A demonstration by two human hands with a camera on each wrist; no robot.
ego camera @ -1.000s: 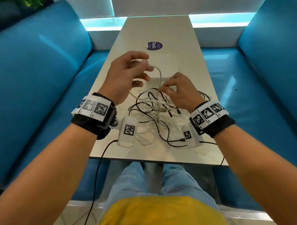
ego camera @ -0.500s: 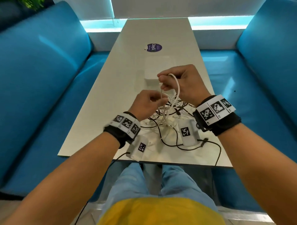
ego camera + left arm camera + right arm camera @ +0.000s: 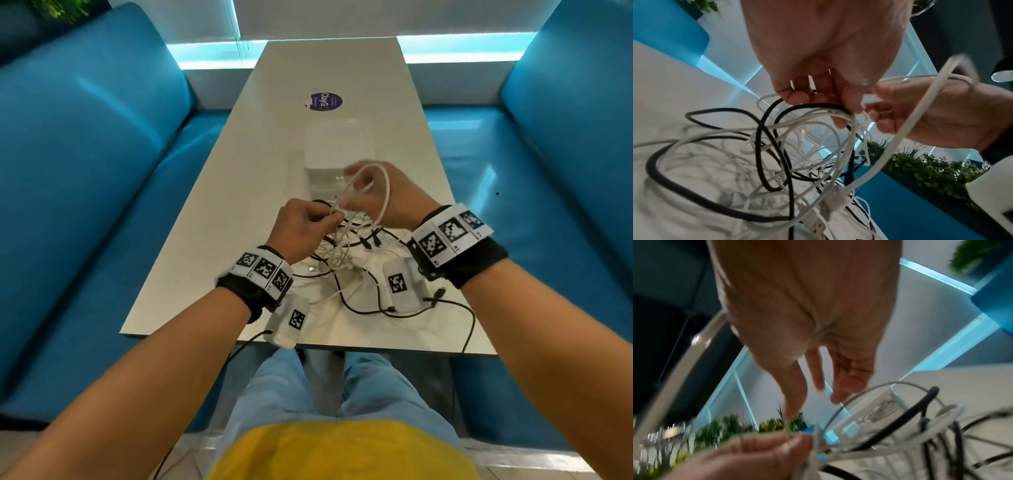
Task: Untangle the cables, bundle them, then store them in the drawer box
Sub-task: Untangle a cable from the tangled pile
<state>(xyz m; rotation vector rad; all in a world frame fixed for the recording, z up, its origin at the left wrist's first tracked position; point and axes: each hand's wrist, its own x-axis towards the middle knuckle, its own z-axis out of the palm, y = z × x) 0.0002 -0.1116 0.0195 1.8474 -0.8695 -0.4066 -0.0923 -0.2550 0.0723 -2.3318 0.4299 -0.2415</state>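
Note:
A tangle of black and white cables (image 3: 346, 255) lies on the white table (image 3: 212, 212) near its front edge. My left hand (image 3: 325, 219) is held just above the heap and pinches white and black strands (image 3: 840, 112) between thumb and fingers. My right hand (image 3: 359, 193) is raised a little farther back and blurred. Its fingers pinch a white cable (image 3: 385, 192), whose loop arches over the hand's back (image 3: 908, 129). The translucent drawer box (image 3: 337, 147) stands right behind the hands, with its front partly hidden by them.
A purple round sticker (image 3: 325, 101) sits farther up the table. Blue benches (image 3: 102, 171) flank both sides. A black cable (image 3: 469, 318) trails off the front right edge. White sensor boxes (image 3: 399, 282) hang under my wrists.
My left hand has come down from its raised position to the heap and pinched strands there. My right hand has lifted, and the white loop now wraps round it.

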